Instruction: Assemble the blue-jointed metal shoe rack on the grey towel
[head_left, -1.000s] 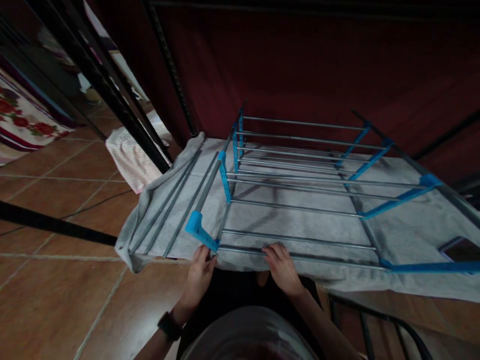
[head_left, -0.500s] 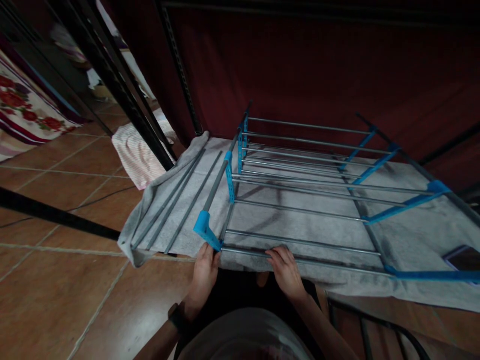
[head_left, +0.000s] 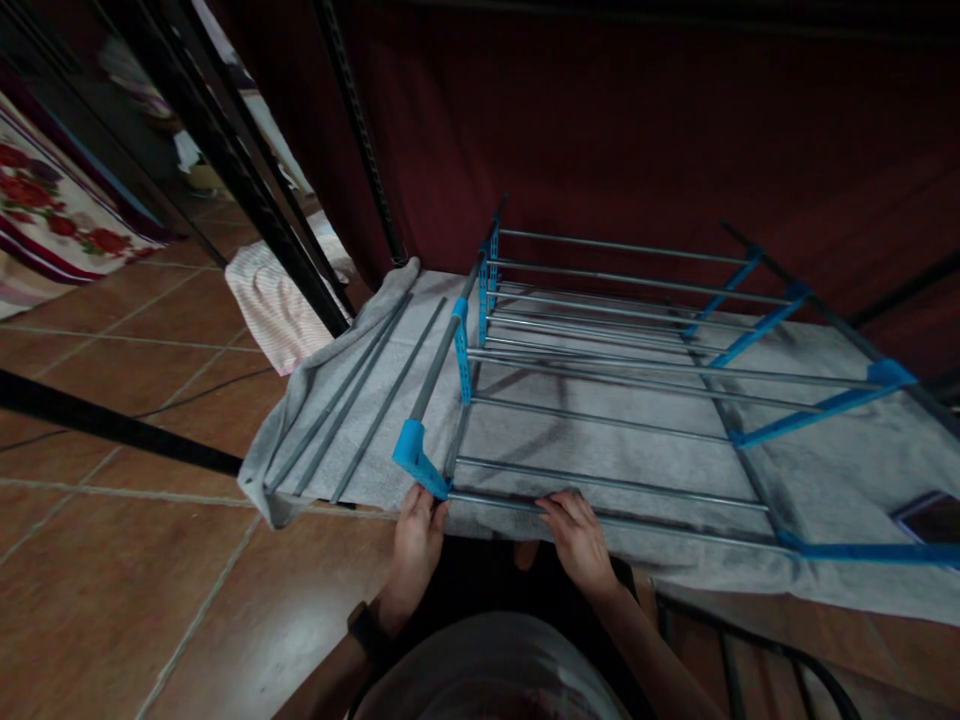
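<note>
A drying rack (head_left: 615, 400) of grey metal rods and blue plastic side pieces lies over a grey cloth (head_left: 825, 480) spread on a low surface. My left hand (head_left: 417, 540) rests at the rack's near left corner, fingers touching the blue corner piece (head_left: 420, 460) and the front rod. My right hand (head_left: 579, 540) lies a little to the right, fingertips closed over the same front rod (head_left: 675, 525) and the cloth's edge. Three loose grey rods (head_left: 352, 400) lie on the cloth to the left of the rack.
A dark red curtain (head_left: 600, 120) hangs behind the rack. Black metal poles (head_left: 247, 200) slant at the left over the brown tiled floor (head_left: 112, 560). A striped pale cloth (head_left: 277, 300) lies on the floor, and a dark phone (head_left: 930, 515) sits at the right.
Both hands have slid slightly right along the front rod, the left one closing in on the blue corner. The view shifted a little.
</note>
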